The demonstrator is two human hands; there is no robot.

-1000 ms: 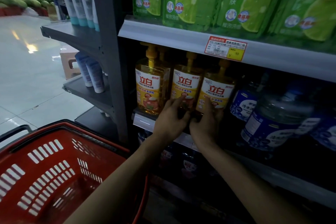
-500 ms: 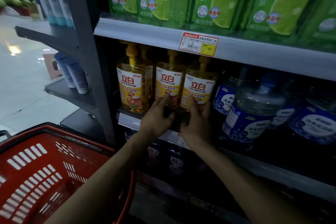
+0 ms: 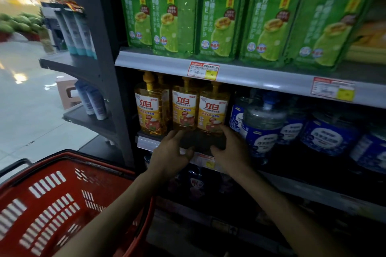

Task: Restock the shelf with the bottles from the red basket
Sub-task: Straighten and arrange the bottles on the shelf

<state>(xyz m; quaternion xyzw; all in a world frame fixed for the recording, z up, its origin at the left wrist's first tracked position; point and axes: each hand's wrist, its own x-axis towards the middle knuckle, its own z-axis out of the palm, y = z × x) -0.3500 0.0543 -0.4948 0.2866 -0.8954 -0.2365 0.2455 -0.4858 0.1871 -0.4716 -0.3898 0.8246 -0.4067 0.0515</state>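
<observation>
**Fig.** Three yellow pump bottles (image 3: 184,108) stand side by side on the middle shelf (image 3: 146,142), labels outward, at 12 o'clock from the hands. The left hand (image 3: 173,150) and right hand (image 3: 229,150) are both relaxed and grasp nothing. Their fingertips lie at the bases of the middle and right bottles, probably to square the row. The red basket (image 3: 108,183) waits at 8 o'clock, within reach.

Left hand (image 3: 173,150) and right hand (image 3: 229,149) now lower, off the yellow bottles' (image 3: 184,108) labels, at the shelf edge (image 3: 146,142)
</observation>
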